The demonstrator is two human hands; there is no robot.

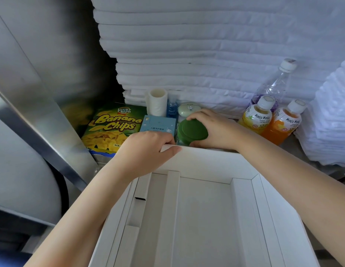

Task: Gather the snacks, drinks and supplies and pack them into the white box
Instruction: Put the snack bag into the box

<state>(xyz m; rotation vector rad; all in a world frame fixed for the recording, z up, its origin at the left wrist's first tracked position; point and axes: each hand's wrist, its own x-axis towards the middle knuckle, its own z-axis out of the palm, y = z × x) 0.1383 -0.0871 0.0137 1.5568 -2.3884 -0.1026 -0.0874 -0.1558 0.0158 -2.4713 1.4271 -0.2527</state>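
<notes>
- White box [206,160]: open at the top, so access is from above, between the two forearms.
- Far strip between box and towel stack [187,45]: crowded by banana chips box [110,128], paper roll [157,102] and juice bottles [256,118].
- Strip middle: taken up by left hand [146,149], gripping the box wall, and right hand [216,130], gripping the green jar [193,131].
- Left limit: slanted metal panel [42,103].
- Right limit: towel pile [329,122].

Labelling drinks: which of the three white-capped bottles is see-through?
The tall bottle with the purple label; it stands behind the yellow juice bottle and the orange juice bottle.

Likely a hotel linen store: stacks of folded white towels [206,45] fill the upper frame, steel rack [33,116] at left, toilet roll [157,102] below.
</notes>
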